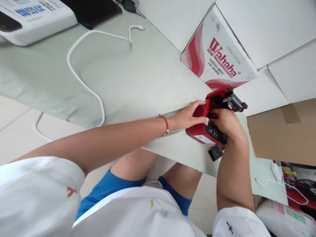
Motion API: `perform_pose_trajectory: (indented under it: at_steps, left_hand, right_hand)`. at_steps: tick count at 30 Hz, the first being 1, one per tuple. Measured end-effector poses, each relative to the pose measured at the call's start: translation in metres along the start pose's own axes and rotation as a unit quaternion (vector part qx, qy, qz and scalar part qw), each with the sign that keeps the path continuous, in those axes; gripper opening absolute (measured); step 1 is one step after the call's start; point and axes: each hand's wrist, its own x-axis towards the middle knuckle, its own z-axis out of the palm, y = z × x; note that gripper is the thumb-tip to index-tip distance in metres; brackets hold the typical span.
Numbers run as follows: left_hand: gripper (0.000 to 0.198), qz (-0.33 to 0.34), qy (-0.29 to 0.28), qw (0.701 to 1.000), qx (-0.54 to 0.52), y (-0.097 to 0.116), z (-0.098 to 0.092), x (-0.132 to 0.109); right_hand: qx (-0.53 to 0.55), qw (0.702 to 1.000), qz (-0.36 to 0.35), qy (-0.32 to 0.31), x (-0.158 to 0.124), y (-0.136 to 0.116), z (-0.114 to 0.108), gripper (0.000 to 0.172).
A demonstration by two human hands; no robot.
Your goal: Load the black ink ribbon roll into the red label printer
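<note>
Small red plastic device with open lid at near edge of pale green tabletop. Left hand cupped against its side, steadying. Right hand curled over black top, fingers inside opening.

A pale green cloth covers the table, and a white cable loops across it and drops over the near edge. At far left sits a white machine beside a flat black object. A red-and-white carton (printed "Wahaha") leans among plain white boxes. A brown cardboard box stands at right.
</note>
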Motion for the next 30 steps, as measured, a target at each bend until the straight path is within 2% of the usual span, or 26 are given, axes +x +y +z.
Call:
perform_pose_trajectory:
  at_steps: [2,6,8,10,12,14,16,17,18,21,25,27,30]
  left_hand:
    - [0.079,-0.003,0.005,1.0,0.009,0.0,0.0,0.0]
    - [0.078,-0.006,0.008,0.999,0.033,-0.006,0.003,0.004]
    - [0.08,-0.013,0.013,0.999,0.049,-0.011,0.004,0.008]
    - [0.084,-0.026,0.017,0.998,0.055,-0.014,0.004,0.011]
    - [0.085,-0.034,0.016,0.998,0.056,-0.015,0.004,0.013]
    - [0.082,-0.032,0.008,0.998,0.057,-0.012,0.002,0.011]
    - [0.078,-0.025,0.003,0.998,0.052,-0.007,0.0,0.007]
    - [0.076,-0.021,0.0,0.999,0.046,-0.004,-0.001,0.004]
    - [0.074,-0.015,-0.003,0.999,0.037,-0.002,-0.002,0.003]
    - [0.069,-0.002,-0.009,1.0,0.013,0.001,-0.003,-0.001]
    - [0.068,0.004,-0.015,1.0,0.018,0.0,-0.003,0.0]
    - [0.069,0.003,-0.017,1.0,0.025,0.0,-0.004,0.0]
    - [0.068,-0.006,-0.013,0.999,0.034,0.001,-0.005,0.0]
  right_hand:
    - [-0.024,1.0,0.004,0.007,0.001,0.0,0.002,0.032]
    - [-0.002,0.997,0.008,0.078,-0.016,0.0,-0.001,0.033]
    - [0.066,0.991,0.028,0.109,-0.035,0.0,-0.006,0.037]
    - [0.182,0.974,0.042,0.131,-0.059,0.001,-0.012,0.043]
    - [0.317,0.929,0.056,0.183,-0.081,0.006,-0.017,0.049]
    - [0.426,0.858,0.076,0.279,-0.097,0.017,-0.017,0.045]
    - [0.484,0.793,0.101,0.356,-0.103,0.034,-0.011,0.041]
    - [0.496,0.775,0.119,0.373,-0.103,0.044,-0.004,0.044]
    - [0.498,0.771,0.139,0.373,-0.1,0.053,0.004,0.049]
    - [0.486,0.793,0.188,0.315,-0.088,0.072,0.035,0.057]
    - [0.444,0.852,0.191,0.202,-0.075,0.071,0.076,0.049]
    - [0.404,0.881,0.18,0.166,-0.071,0.067,0.088,0.044]
    - [0.347,0.909,0.17,0.156,-0.071,0.064,0.096,0.039]
